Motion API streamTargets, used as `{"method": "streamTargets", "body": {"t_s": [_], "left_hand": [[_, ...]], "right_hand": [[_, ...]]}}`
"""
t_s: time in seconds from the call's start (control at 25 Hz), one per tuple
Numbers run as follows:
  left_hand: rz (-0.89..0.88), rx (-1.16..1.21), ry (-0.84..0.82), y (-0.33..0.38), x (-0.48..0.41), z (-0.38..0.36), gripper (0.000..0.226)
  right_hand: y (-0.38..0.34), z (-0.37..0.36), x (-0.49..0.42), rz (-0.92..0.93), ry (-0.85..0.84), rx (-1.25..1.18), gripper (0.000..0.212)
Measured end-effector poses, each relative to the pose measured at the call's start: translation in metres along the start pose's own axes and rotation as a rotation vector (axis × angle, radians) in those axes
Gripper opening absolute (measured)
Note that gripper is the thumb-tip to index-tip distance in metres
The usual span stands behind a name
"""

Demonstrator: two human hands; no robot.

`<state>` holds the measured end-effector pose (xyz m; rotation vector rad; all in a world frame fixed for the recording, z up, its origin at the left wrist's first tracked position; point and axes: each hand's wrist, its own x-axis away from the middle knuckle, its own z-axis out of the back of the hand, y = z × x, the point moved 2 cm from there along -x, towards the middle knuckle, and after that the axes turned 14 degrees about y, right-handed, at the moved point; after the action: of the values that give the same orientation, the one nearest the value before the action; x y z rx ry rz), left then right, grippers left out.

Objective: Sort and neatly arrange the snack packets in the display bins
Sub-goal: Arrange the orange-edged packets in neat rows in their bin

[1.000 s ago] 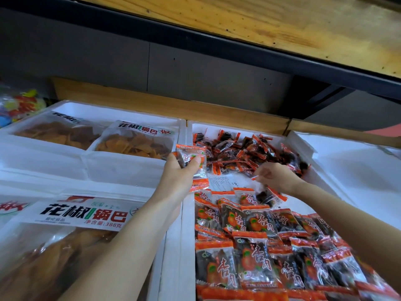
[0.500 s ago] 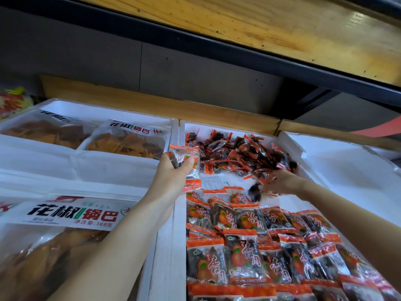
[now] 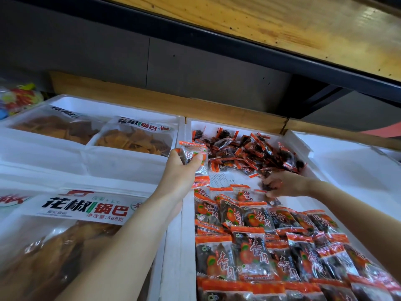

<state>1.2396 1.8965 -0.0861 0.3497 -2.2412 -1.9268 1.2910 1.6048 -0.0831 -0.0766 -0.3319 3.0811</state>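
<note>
The left hand (image 3: 182, 170) holds a stack of packets (image 3: 194, 156) over the white bin (image 3: 188, 257). The right hand (image 3: 286, 184) pinches a dark packet (image 3: 266, 187) by the loose pile (image 3: 249, 153). They look light, crinkly and slippery, so grip the flat middle.

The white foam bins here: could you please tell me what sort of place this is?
Probably a shop's bulk-snack display: white foam bins side by side under a wooden shelf, one holding rows of small orange-edged clear snack packets, others large clear labelled bags of brown crisps.
</note>
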Motion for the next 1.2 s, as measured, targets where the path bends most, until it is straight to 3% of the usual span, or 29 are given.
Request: {"method": "streamTargets", "body": {"t_s": [0.12, 0.28, 0.48, 0.64, 0.76, 0.88, 1.2], "left_hand": [[-0.004, -0.004, 0.002, -0.002, -0.002, 0.0, 0.038], [0.002, -0.01, 0.007, -0.004, -0.003, 0.0, 0.037], [0.002, -0.017, 0.008, -0.005, -0.004, -0.001, 0.039], [-0.015, -0.007, 0.0, -0.007, -0.005, -0.003, 0.033], [-0.016, -0.004, -0.008, -0.007, -0.004, -0.003, 0.031], [-0.022, 0.004, -0.003, -0.007, -0.004, -0.003, 0.025], [-0.025, 0.004, -0.003, -0.003, 0.0, -0.002, 0.025]], "right_hand": [[0.001, -0.009, 0.009, -0.046, -0.108, -0.04, 0.055], [0.003, -0.02, 0.003, -0.101, 0.06, -0.045, 0.064], [-0.003, -0.024, 0.003, -0.173, 0.106, -0.262, 0.041], [0.009, -0.014, -0.006, -0.082, 0.327, -0.059, 0.034], [0.026, -0.019, -0.014, -0.065, 0.273, 0.129, 0.054], [0.026, -0.025, -0.02, -0.111, 0.226, 0.123, 0.069], [0.022, -0.025, -0.028, -0.25, 0.286, 0.114, 0.073]]}}
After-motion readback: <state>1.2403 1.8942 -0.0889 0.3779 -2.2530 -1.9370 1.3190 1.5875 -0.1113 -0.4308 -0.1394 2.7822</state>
